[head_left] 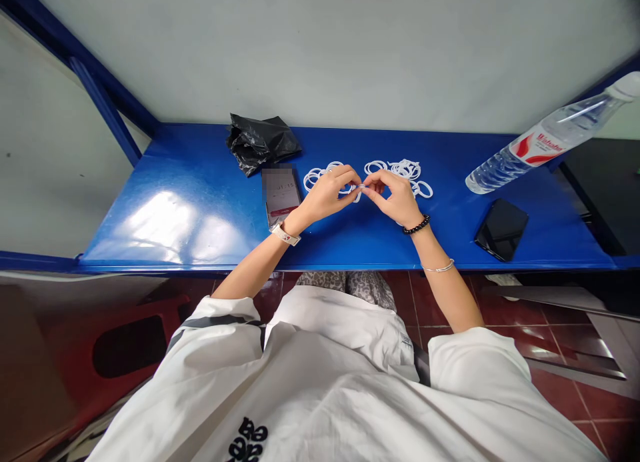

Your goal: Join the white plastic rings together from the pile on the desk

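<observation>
Here, the left hand (333, 194) and right hand (395, 194) jointly pinch a small white piece (358, 195) over a glossy blue table (350, 243), seemingly mid-adjustment, the next move likely needing steady pressure.

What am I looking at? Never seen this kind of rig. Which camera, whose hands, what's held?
There's no machine: a person works with two bare hands. The single picture comes from a camera on their head, looking forward and down. On the blue table lie white rings in two groups, a crumpled black bag, a phone with its screen lit, a dark phone and a clear bottle. The left hand and right hand meet, fingertips pinching a small white piece, its shape mostly hidden.
</observation>
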Demonstrator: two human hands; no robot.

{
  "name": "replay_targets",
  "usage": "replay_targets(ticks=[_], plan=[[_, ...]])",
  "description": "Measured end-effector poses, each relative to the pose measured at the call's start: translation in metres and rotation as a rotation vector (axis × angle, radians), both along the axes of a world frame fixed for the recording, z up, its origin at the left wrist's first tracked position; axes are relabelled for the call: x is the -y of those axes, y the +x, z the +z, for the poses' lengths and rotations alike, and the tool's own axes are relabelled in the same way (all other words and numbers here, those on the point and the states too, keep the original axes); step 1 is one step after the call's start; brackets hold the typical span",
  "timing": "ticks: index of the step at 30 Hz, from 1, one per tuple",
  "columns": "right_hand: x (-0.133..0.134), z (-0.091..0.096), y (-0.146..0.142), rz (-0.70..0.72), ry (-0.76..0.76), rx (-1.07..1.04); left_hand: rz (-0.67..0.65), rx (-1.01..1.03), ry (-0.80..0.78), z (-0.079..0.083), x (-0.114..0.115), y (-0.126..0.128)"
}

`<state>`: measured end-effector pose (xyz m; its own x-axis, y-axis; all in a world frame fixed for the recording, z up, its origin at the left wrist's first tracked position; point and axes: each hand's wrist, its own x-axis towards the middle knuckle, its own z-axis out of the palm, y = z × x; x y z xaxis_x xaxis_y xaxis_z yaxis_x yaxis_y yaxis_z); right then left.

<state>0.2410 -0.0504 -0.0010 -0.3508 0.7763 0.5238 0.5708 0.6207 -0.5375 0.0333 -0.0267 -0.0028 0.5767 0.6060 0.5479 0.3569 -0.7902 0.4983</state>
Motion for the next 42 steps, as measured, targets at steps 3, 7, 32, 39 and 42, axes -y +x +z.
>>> replay_targets(ticks=[3, 7, 32, 39, 42], plan=[[-0.001, -0.001, 0.000, 0.033, 0.050, -0.037, -0.016, 0.031, 0.018, -0.003, -0.001, 0.000], [-0.002, -0.001, 0.000, 0.040, 0.052, -0.017, -0.022, 0.046, 0.030, -0.005, -0.003, 0.000], [-0.002, -0.005, 0.003, 0.058, 0.080, 0.076, -0.041, 0.059, 0.105, -0.012, -0.002, 0.002], [-0.002, -0.007, 0.003, 0.050, 0.055, 0.074, -0.042, 0.064, 0.139, -0.013, -0.002, 0.003], [-0.003, -0.008, 0.003, 0.048, 0.051, 0.084, -0.042, 0.065, 0.137, -0.013, -0.002, 0.003]])
